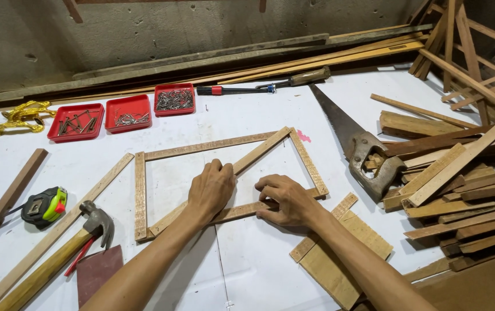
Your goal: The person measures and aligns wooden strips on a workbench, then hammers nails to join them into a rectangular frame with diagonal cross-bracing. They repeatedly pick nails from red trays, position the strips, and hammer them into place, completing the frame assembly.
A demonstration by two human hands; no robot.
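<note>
Both hands are down on a rectangular wooden frame (224, 178) lying flat near the middle of the white tabletop (259, 270), with a diagonal strip (247, 164) running from its lower left corner up to the upper right one. The left hand (211, 189) sits palm down with fingers curled over the diagonal strip about where it nears the bottom rail, pressing rather than gripping anything. The right hand (285, 200) is just beside it on the bottom rail, fingers half bent and pinching the rail's edge, thumb toward the left hand. Over by the left edge there's a claw hammer (63, 250) with a wooden handle, a green and black tape measure (44, 206) and a long loose slat (57, 227). Along the far edge sit three red trays (126, 112) of nails and screws, plus a yellow coiled thing (23, 115) that's hard to make out. A handsaw (354, 141) lies toward the right side, blade pointing to the far edge, and a messy pile of wood offcuts (460, 184) fills the right edge. A couple of short flat boards (339, 253) lie near the right forearm.
</note>
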